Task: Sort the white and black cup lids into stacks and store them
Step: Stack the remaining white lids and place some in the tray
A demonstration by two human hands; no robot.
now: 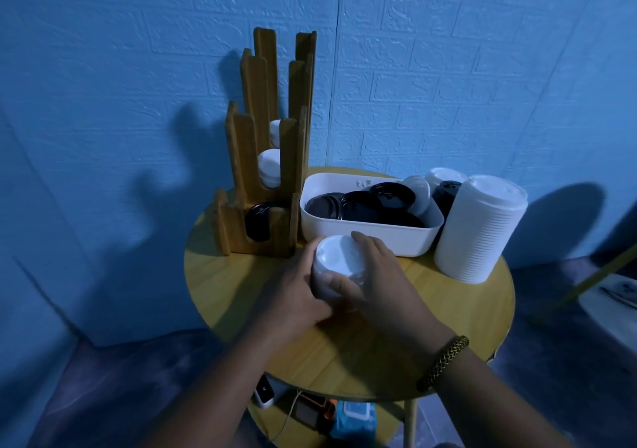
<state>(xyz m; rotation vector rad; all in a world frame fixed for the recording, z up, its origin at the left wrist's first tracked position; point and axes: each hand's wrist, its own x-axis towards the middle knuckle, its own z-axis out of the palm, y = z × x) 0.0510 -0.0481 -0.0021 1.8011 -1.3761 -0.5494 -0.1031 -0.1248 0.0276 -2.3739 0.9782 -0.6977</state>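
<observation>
A short stack of white lids (pixel 336 264) stands on the round wooden table (pixel 458 313), in front of the white bin. My left hand (pixel 293 292) grips its left side and my right hand (pixel 375 275) wraps its right side, thumb across the front. The white bin (pixel 372 237) holds several black lids (pixel 365 203) and a white lid (pixel 418 189). The wooden slotted holder (pixel 265 179) to the left has black lids (pixel 256 222) in its lowest slot and white lids (pixel 270 168) in the slots above.
A tall stack of white lids (pixel 479 230) stands right of the bin, with a black stack (pixel 446 194) and another white stack (pixel 444 175) behind. A blue wall rises just behind the table. Devices and a cable lie on the shelf (pixel 310 413) below.
</observation>
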